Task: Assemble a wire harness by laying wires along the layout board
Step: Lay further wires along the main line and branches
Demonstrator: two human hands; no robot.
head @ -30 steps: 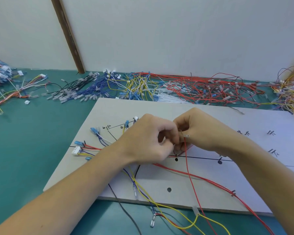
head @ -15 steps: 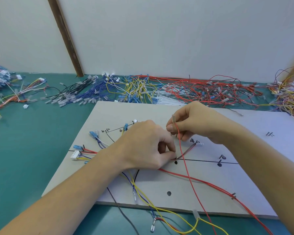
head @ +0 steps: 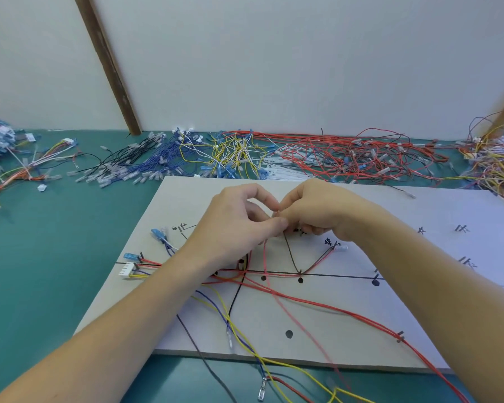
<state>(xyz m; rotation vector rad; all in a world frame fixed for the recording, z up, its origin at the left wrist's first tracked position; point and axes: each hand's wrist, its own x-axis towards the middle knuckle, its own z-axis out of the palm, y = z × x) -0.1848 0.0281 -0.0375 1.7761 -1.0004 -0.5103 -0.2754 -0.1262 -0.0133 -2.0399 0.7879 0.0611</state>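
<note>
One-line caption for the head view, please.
Both hands, left hand and right hand, pinch a red wire above the layout board.

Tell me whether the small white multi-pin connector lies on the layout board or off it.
On it: the small white multi-pin connector rests on the beige layout board, at its left edge.

The layout board (head: 346,321) is pale grey-white, marked with black lines, black dots and black handwritten characters. On it run red wires (head: 332,308), yellow wires (head: 216,298), a blue wire (head: 213,303) and a black wire (head: 291,254); a white connector (head: 126,269) and light blue terminals (head: 157,233) lie at the board's left edge. The table (head: 56,271) around the board is teal green. Behind the board lie heaps of black, blue, yellow, white and red loose wires (head: 317,154). The wall (head: 274,62) behind them is off-white, crossed by a brown wooden strip (head: 108,65).
</note>
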